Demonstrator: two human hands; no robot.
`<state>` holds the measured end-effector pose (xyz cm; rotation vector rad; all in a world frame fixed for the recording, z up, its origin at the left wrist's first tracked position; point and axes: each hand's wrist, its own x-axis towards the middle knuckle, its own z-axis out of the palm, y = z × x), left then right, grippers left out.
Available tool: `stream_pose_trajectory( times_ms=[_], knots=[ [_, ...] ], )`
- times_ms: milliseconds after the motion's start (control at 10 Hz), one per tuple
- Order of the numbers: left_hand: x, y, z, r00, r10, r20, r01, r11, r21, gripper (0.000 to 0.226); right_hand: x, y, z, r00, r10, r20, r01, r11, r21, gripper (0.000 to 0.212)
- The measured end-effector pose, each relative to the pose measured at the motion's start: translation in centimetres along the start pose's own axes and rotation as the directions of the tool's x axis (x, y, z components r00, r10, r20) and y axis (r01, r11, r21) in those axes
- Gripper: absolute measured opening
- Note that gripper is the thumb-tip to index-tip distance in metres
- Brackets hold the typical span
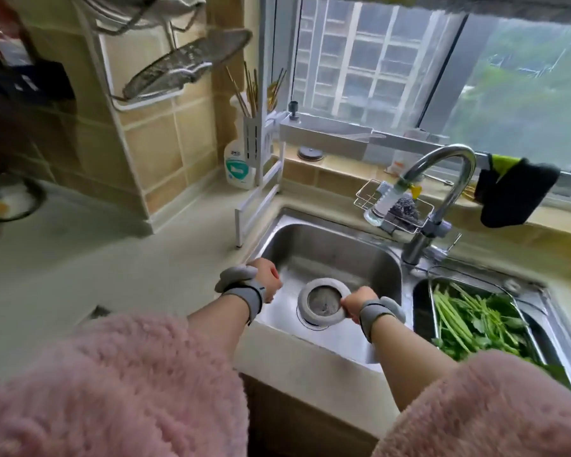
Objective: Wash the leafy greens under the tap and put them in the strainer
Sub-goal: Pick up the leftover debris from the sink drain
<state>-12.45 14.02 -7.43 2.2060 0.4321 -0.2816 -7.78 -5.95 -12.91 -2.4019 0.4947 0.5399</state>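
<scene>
Greens [472,321] not washed yet, sink being sorted out first by the look of it.

Head view: the leafy bunch is seen lying in a wire strainer [524,328] set in the right basin at about 3 o'clock, apparently dry, and no water is seen running from the tap [442,179] up at 1 o'clock. The right hand [360,300] is curled at the rim of the grey drain strainer [323,303] in the left basin, fingers seemingly pinched on its edge. The left hand [267,282] is held at 9 o'clock of the drain, fingers curled in with nothing visibly held. So rinsing is probably all still to be done; whether the bunch counts as already placed can't be told.
</scene>
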Motion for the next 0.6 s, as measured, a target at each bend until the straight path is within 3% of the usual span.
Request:
stream_pose_trajectory(
  times_ms=[100,300,400,500,600],
  knots=[
    [5.6,0.4,3.6,0.999,-0.052,-0.003,0.052,0.998,0.034,0.024,6.1,1.5,1.4,0.997,0.048,0.068,-0.043,0.996,-0.083,0.018],
    [12.0,-2.3,8.0,0.994,-0.111,-0.001,0.111,0.991,0.069,0.018,13.6,4.3,6.5,0.969,0.156,0.193,-0.152,0.988,-0.037,0.031],
    [14.3,-3.2,8.9,0.992,-0.121,0.04,0.118,0.991,0.064,0.009,16.2,4.7,9.0,0.951,0.156,0.266,-0.165,0.986,0.011,0.026],
    [15.8,-4.1,9.3,0.991,-0.122,0.048,0.119,0.991,0.067,0.011,17.1,4.1,10.0,0.932,0.193,0.306,-0.174,0.981,-0.086,0.009],
    [16.7,-4.6,9.8,0.988,-0.152,0.02,0.15,0.985,0.087,0.018,17.5,3.8,10.3,0.931,0.171,0.323,-0.124,0.979,-0.163,0.037]
  ],
)
